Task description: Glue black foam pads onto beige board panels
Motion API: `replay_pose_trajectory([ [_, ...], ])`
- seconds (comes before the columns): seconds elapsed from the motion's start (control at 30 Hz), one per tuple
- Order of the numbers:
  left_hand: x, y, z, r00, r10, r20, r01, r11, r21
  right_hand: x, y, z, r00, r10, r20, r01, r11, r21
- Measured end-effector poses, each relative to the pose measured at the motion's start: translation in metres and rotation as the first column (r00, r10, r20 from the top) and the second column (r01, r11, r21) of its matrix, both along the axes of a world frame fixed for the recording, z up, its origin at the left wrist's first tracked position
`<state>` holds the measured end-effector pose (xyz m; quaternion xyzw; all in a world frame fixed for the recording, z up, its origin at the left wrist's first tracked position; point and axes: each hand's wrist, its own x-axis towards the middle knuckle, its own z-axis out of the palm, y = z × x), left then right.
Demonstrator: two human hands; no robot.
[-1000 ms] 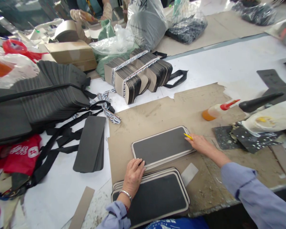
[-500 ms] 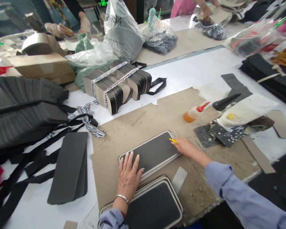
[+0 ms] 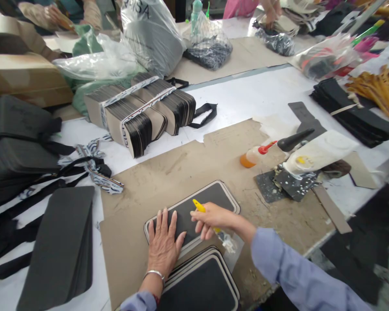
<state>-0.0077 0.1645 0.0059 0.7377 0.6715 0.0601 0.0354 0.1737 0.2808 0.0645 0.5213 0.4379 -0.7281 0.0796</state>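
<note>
My left hand (image 3: 164, 244) lies flat, fingers spread, on the left part of a dark grey rounded panel (image 3: 210, 194) with a pale border. My right hand (image 3: 212, 218) grips a yellow-handled brush (image 3: 199, 205) above the panel's front edge. The brush's whitish, clumped head points down toward me, past the underside of the hand. Close in front lies a stack of similar bordered panels (image 3: 197, 285), partly covered by my left forearm. All of these rest on a stained brown board (image 3: 132, 207).
A small bottle of orange liquid (image 3: 248, 159) and a white glue-smeared container (image 3: 317, 151) stand to the right. Strapped panel bundles (image 3: 142, 112) sit behind. Loose dark panels (image 3: 60, 246) lie at left. Across the table are plastic bags (image 3: 152, 39) and a co-worker's hands (image 3: 53, 17).
My right hand has moved left and toward me from the panel's right end, turning so the brush head shows. My left hand stays flat on the panel. The view has shifted right.
</note>
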Motion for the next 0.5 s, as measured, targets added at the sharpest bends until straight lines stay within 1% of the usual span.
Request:
replay_pose_trajectory([
  [0.03, 0.0, 0.0, -0.002, 1.0, -0.005, 0.0, 0.005, 1.0, 0.002, -0.004, 0.002, -0.007, 0.994, -0.094, -0.053, 0.086, 0.987, -0.139],
  [0.07, -0.001, 0.001, -0.003, 1.0, -0.008, -0.001, 0.008, 1.0, 0.002, -0.003, 0.006, -0.014, 0.981, -0.185, -0.059, 0.167, 0.959, -0.23],
  [0.1, -0.001, 0.001, -0.004, 1.0, -0.009, -0.001, 0.009, 1.0, 0.003, 0.001, 0.011, -0.019, 0.967, -0.251, -0.034, 0.234, 0.936, -0.264],
  [0.17, -0.002, 0.0, -0.004, 1.0, -0.011, 0.0, 0.011, 1.0, 0.007, 0.02, 0.022, -0.025, 0.942, -0.335, 0.019, 0.329, 0.91, -0.252],
  [0.27, -0.001, 0.0, -0.002, 1.0, -0.011, 0.008, 0.011, 1.0, 0.022, 0.059, 0.036, -0.023, 0.906, -0.419, 0.064, 0.424, 0.895, -0.141],
  [0.37, 0.0, 0.0, -0.003, 0.999, 0.003, 0.032, -0.004, 1.0, 0.03, 0.092, 0.041, -0.016, 0.86, -0.494, 0.129, 0.492, 0.869, 0.048],
  [0.43, 0.0, 0.001, -0.004, 0.998, 0.017, 0.069, -0.018, 1.0, 0.023, 0.105, 0.039, -0.012, 0.839, -0.517, 0.171, 0.482, 0.851, 0.206],
  [0.5, -0.001, 0.002, -0.006, 0.99, 0.025, 0.137, -0.028, 0.999, 0.016, 0.108, 0.034, -0.009, 0.842, -0.495, 0.214, 0.408, 0.845, 0.346],
])
